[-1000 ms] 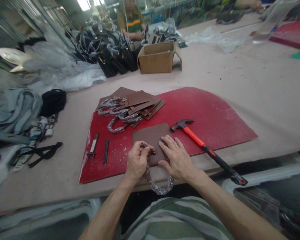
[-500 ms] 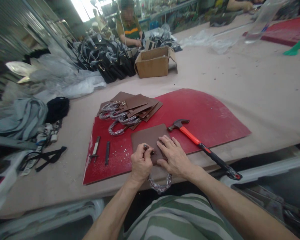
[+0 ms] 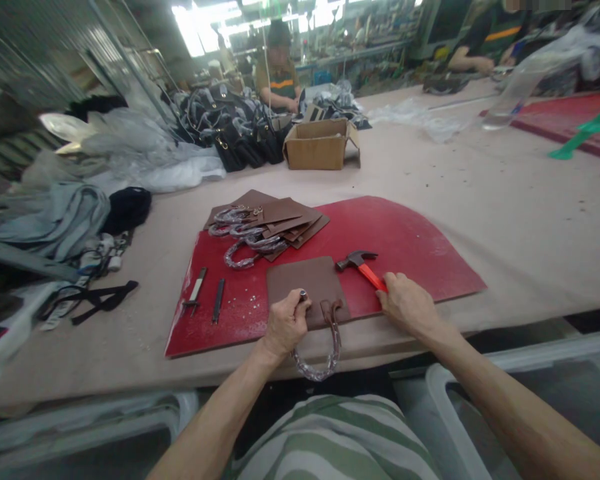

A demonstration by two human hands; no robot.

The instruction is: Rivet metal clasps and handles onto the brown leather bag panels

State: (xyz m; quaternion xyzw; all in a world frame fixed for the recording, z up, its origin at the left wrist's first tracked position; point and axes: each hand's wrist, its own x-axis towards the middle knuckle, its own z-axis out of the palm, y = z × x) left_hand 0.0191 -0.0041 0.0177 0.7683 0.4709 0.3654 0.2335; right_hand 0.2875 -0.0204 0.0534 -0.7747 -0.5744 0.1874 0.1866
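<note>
My left hand [image 3: 285, 325] is closed around a short metal punch [image 3: 303, 295], its round top showing above my fingers. The punch stands over a flat brown leather panel [image 3: 305, 275]; its lower tip is hidden by the hand. From the panel's near edge a bag handle [image 3: 316, 373] wrapped in clear plastic curves over the table edge toward me. To the right, my right hand [image 3: 407, 303] grips a claw hammer [image 3: 356, 260] by its orange-red shaft. The hammer's head lies on the red board [image 3: 405, 233], close to the panel's right corner.
Brown panels with wrapped handles [image 3: 290, 217] are piled behind. Two slim tools, a pale one [image 3: 197, 288] and a dark one [image 3: 219, 301], lie left beside small bits [image 3: 251, 303]. Farther back are a cardboard box [image 3: 315, 153], black bags [image 3: 233, 143] and two people.
My right hand has left the leather panel, moved right and taken hold of the hammer. The handle's attached end is now uncovered. My left hand keeps the punch on the panel.
</note>
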